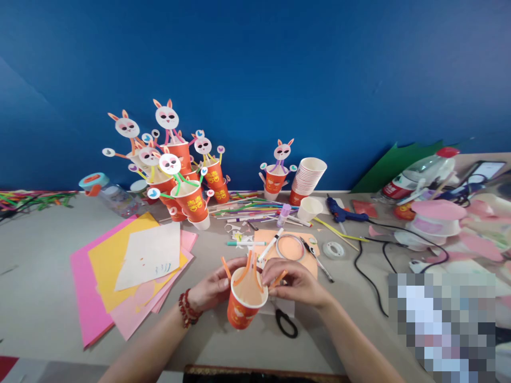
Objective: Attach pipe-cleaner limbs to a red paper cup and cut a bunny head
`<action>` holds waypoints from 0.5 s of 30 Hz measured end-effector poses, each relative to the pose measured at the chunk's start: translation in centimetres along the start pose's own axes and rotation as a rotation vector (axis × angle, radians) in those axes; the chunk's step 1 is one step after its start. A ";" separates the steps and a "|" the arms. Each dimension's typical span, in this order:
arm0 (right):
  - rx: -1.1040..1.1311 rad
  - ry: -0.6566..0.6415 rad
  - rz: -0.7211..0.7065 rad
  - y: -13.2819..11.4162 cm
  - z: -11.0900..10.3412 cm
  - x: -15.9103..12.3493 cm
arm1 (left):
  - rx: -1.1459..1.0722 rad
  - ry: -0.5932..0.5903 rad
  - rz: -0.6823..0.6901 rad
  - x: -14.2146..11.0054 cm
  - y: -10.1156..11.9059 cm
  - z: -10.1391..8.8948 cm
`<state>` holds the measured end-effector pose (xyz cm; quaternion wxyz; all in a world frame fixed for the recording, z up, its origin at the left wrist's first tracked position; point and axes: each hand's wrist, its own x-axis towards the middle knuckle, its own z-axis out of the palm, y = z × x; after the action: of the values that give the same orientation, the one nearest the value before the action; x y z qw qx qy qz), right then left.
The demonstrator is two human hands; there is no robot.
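In front of me is a red paper cup [243,315] with a white inside. Orange pipe cleaners [250,261] rise from inside it, and short ends stick out at both sides. My left hand [217,284], with a red bead bracelet at the wrist, is wrapped round the cup's left and far side. At the right rim, my right hand [289,282] pinches the orange pipe cleaner [278,279] that sticks out there. Black-handled scissors [286,323] lie under my right hand, their blades partly hidden.
Finished rabbit cups [191,201] stand at back left, another [275,180] at centre. Stacked cups [307,178], a blue glue gun [344,211] with a black cord, tape [334,250] and a craft knife [317,258] lie beyond. Coloured paper [96,298] is left, a bottle [419,173] right.
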<state>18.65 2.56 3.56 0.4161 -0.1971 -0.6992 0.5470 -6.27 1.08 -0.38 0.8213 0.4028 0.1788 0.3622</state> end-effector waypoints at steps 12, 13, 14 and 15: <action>-0.022 -0.038 -0.018 0.4 0.3 0.0 | -0.017 -0.033 0.005 -0.3 -2.2 -0.5; -0.012 -0.045 -0.026 0.4 0.3 0.0 | -0.004 -0.032 0.016 -0.3 -2.3 -0.6; 0.001 -0.052 -0.035 0.3 0.4 0.1 | 0.007 -0.031 0.028 -0.4 -2.3 -0.7; 0.017 -0.056 -0.042 0.3 0.5 0.1 | 0.017 -0.033 0.039 -0.4 -2.2 -0.7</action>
<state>18.11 2.44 3.32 0.4093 -0.1634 -0.7100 0.5492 -5.94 0.25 -2.59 0.8135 0.4190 0.1602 0.3701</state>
